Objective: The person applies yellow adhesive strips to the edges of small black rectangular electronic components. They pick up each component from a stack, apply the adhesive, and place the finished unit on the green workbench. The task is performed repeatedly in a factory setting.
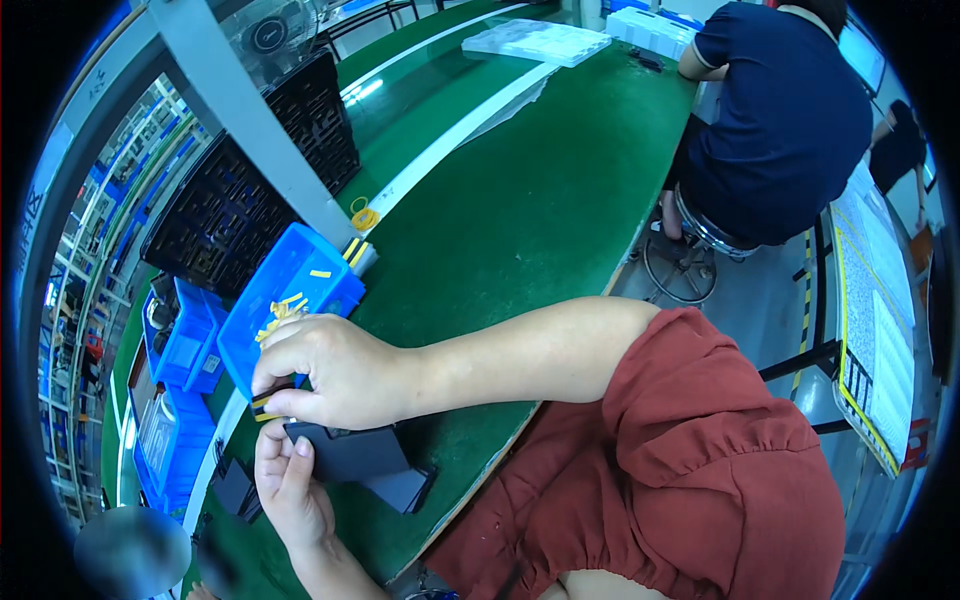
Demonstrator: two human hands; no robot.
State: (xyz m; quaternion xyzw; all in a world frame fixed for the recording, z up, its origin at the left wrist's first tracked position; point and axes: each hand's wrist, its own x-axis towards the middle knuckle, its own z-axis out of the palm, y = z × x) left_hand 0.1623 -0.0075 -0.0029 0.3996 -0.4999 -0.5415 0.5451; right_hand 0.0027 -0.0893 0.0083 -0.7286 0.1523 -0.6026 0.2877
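My right hand (pixel 335 370) is closed, pinching a small black-and-yellow piece (pixel 262 403) between thumb and fingers. Just below it, my left hand (pixel 288 482) grips the edge of a dark, flat, box-like piece (pixel 350 453), its thumb on the near face. The right wrist hides part of this piece's top. Under it lie more dark flat pieces (pixel 405 490) on the green table (pixel 530 200). A blue bin (pixel 335 285) holding small yellow strips (pixel 285 312) stands directly beyond my right hand.
More blue bins (pixel 175 450) stand at the left. Yellow rubber bands (pixel 363 214) lie by a grey post (pixel 250 100), with black slotted panels (pixel 220 215) behind it. A white tray (pixel 535 42) rests at the far end. A person in navy (pixel 780 120) sits at the right.
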